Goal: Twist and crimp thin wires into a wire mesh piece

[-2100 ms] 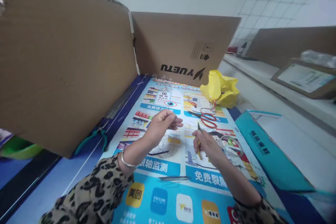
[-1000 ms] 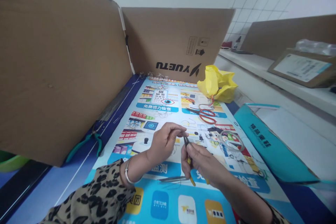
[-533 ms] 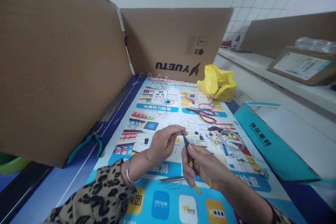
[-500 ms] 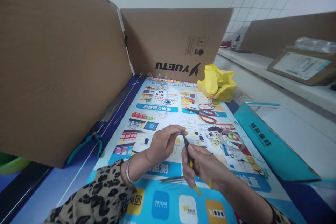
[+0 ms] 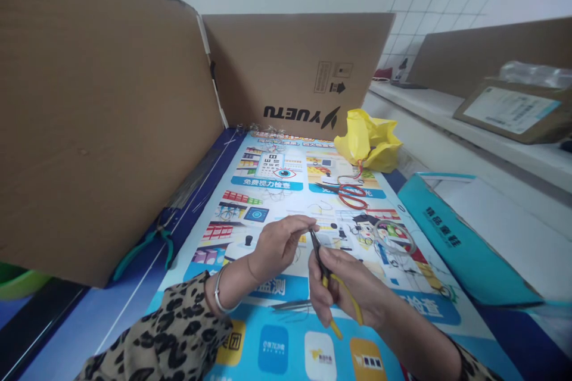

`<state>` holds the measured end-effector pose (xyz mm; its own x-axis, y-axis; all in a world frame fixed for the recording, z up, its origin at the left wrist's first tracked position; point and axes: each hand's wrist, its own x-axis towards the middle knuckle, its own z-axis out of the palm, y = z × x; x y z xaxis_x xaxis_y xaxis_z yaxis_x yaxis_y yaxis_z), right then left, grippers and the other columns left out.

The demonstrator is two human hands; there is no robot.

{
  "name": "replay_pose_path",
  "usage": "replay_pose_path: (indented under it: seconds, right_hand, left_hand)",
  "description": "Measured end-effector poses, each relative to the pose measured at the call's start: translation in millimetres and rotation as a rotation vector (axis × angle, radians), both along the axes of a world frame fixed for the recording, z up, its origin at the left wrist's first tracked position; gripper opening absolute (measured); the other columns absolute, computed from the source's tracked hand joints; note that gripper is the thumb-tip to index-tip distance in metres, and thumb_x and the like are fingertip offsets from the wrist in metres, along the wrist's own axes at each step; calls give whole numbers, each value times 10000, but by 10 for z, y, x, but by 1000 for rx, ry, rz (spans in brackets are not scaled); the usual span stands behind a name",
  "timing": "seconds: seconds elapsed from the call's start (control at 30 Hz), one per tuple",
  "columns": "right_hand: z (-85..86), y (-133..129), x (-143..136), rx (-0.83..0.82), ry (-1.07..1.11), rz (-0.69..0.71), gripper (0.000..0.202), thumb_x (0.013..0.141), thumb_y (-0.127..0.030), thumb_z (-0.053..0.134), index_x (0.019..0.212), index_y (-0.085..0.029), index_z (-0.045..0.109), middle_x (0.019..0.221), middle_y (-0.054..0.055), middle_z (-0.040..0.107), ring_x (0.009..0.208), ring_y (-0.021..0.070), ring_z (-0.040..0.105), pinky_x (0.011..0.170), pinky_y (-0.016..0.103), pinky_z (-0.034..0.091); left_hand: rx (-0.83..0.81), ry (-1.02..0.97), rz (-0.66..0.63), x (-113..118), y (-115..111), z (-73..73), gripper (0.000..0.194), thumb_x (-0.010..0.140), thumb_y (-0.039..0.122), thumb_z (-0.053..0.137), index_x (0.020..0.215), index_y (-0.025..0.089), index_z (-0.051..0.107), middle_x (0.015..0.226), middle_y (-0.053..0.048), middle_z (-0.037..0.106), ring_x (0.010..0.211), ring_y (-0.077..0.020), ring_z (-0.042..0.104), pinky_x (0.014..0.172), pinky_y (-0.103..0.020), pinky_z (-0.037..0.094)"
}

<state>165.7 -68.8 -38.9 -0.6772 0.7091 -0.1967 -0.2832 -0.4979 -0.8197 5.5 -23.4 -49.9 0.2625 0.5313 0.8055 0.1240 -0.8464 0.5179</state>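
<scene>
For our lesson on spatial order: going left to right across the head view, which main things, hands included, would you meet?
Green bowl, teal-handled pliers, left hand, right hand holding yellow-handled pliers, wire coil, teal shoebox.

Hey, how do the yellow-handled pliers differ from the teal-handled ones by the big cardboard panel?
The yellow-handled pliers have yellow grips; the teal-handled pliers have teal ones. The yellow pair is held in the right hand, its tip at the left hand; the teal pair sits unheld on the blue tabletop. Both pairs have their handles spread apart.
</scene>
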Motion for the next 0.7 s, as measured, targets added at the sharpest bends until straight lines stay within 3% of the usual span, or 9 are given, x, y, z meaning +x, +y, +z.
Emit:
replay_pose_path:
  seconds: [0.43, 0.7]
  right_hand:
    - [-9, 3, -11, -5, 6, -13, 352, 877, -492, 366, 758, -178, 471, 463, -57, 468, 393, 123, 537, 407, 237, 408]
    - [-73, 32, -24, 130, -149, -109, 337, 879, -477, 377, 740, -178, 446, 471, -68, 447, 391, 98, 509, 413, 213, 373]
  left_hand:
    - [-11, 31, 1, -8, 17, -13, 210, 880, 102, 402, 1055, 193, 475, 983, -69, 669, 907, -139, 649, 775, -287, 534]
    - [-44, 138, 73, -19, 16, 41, 221, 861, 124, 437, 1032, 198, 554, 934, -57, 691, 893, -146, 647, 771, -279, 521]
